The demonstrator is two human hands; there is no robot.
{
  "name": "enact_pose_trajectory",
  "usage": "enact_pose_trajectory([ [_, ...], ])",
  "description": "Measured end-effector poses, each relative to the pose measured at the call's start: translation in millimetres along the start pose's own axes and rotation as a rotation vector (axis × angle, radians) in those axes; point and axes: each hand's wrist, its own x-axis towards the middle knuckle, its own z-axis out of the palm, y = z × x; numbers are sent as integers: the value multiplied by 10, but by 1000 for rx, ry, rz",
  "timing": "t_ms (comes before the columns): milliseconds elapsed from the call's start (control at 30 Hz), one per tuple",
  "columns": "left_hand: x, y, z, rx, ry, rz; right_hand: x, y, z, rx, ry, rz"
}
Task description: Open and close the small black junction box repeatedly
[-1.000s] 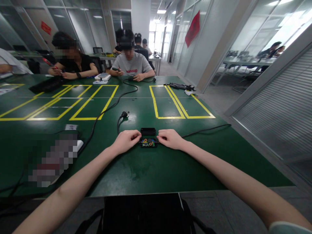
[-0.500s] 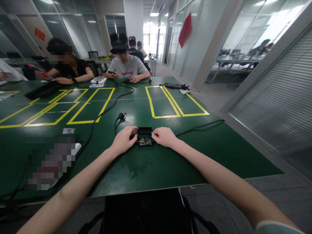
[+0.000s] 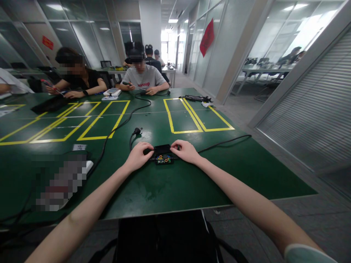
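In the middle of the table, a black power adapter lies opened up. Its lower case [image 3: 164, 163] holds a circuit board [image 3: 163, 159] with copper-coloured coils and blue parts. Just behind it, a black rectangular case cover [image 3: 162, 149] is held tilted between both hands. My left hand [image 3: 139, 155] pinches the cover's left end with thumb and fingers. At the right end, my right hand [image 3: 185, 150] has its thumb and forefinger closed on it. Fingertips partly hide both ends. A black cable [image 3: 225, 141] leads from the adapter's right side, and a black plug [image 3: 137, 130] lies behind my left hand.
Yellow tape rectangles [image 3: 188, 131] mark the green table [image 3: 208, 186]. A blurred-out object [image 3: 61, 186] lies left, with a small label [image 3: 79, 147] behind it. Another cable [image 3: 120, 124] runs across. Two people [image 3: 144, 78] work opposite, and dark tools [image 3: 197, 98] lie at the far right.
The cover has tilted, so its hollow inside shows less than before. Both hands have shifted slightly with it. The lower case with the circuit board stays in place.
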Motion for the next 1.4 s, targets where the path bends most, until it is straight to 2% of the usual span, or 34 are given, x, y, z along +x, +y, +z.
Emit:
enact_pose_trajectory([
  [167, -13, 54, -52, -97, 0, -66, 25, 91, -20, 258, -51, -14],
  [400, -11, 133, -105, -220, -49, -145, 3, 58, -27, 537, -109, -8],
  [833, -10, 170, -101, -323, -23, -173, -14, 61, -59, 549, -47, -16],
  [1400, -21, 151, -148, -414, -96, -206, -42, 65, -114, 614, -168, -62],
])
